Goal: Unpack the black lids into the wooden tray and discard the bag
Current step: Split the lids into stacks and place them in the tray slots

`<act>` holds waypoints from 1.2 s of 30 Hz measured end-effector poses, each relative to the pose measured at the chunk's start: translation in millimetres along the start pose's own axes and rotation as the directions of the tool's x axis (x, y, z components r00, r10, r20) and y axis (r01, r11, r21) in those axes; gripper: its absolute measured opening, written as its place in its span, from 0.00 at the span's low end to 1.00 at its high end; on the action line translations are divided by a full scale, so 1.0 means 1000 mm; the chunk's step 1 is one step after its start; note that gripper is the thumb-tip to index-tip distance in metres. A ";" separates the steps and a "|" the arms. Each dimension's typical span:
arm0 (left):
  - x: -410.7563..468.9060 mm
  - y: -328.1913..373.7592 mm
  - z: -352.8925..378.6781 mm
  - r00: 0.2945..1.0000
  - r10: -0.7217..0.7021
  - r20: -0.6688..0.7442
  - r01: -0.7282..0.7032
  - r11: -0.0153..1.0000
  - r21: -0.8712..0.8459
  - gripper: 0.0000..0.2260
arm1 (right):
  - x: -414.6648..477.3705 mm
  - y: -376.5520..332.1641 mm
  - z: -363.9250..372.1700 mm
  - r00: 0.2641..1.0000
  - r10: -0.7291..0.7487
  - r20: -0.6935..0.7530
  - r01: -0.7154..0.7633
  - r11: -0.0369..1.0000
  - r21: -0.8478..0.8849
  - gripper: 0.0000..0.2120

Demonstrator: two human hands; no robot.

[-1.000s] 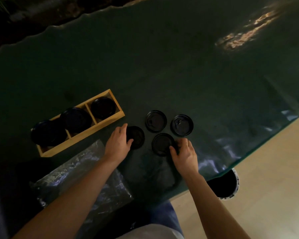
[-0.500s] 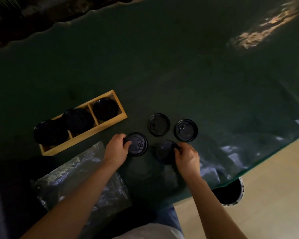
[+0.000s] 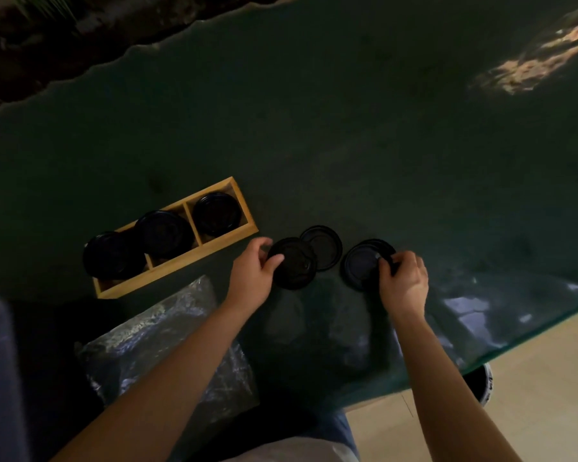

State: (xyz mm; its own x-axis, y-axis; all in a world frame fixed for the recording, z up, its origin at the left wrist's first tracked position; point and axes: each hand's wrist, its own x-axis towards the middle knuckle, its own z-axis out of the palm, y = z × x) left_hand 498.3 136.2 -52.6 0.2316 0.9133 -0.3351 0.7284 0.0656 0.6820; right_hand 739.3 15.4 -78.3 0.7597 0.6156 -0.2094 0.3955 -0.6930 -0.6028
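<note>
Beside the partitioned wooden tray (image 3: 177, 261) my left hand (image 3: 252, 275) and right hand (image 3: 402, 283) now each pinch a round black plastic lid (image 3: 291, 263), slid onto its neighbour for stacking, crinkled clear bag (image 3: 167, 345) undiscarded.

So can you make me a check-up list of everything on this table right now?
Surface: dark green table cover, glare at far right.
Job's things: wooden tray holds lid stacks in three compartments; loose lids lie beside it; plastic bag on near edge.
Clutter: nothing seen.
Hands: left hand grips a lid overlapping another; right hand grips a second lid.
Cables: nothing seen.
Surroundings: bin on the tan floor, below table edge.
</note>
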 end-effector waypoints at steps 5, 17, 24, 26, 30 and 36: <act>0.024 0.024 0.021 0.998 0.034 0.056 -0.038 0.996 0.075 0.23 | -0.004 0.003 0.005 1.000 -0.016 -0.006 0.016 1.000 0.014 0.09; 0.045 0.043 0.055 0.989 -0.021 0.145 -0.018 0.964 0.264 0.17 | -0.003 0.010 0.001 0.998 0.014 0.055 -0.023 0.988 0.155 0.08; 0.038 0.031 0.043 0.979 -0.139 0.150 0.129 0.989 0.075 0.13 | -0.003 0.000 -0.006 0.994 0.104 0.031 -0.109 0.958 0.264 0.03; 0.034 0.026 0.036 0.969 -0.163 0.185 0.168 0.986 -0.011 0.11 | -0.004 -0.012 -0.007 0.995 0.091 0.043 -0.100 0.944 0.314 0.04; 0.017 0.019 0.020 0.963 -0.071 0.259 0.125 0.973 -0.196 0.10 | -0.011 -0.045 0.001 0.996 0.003 0.086 -0.033 0.934 0.356 0.04; -0.015 0.007 -0.014 0.972 -0.150 0.181 0.222 0.837 -0.501 0.12 | -0.043 -0.096 0.033 0.967 -0.179 0.181 0.102 0.923 0.370 0.12</act>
State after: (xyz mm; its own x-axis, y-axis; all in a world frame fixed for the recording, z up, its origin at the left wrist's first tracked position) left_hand 491.4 128.3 -33.7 0.2321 0.8053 -0.5456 0.3381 0.4591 0.8215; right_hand 651.0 67.8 -36.9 0.5705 0.7875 -0.2334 0.2517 -0.4381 -0.8630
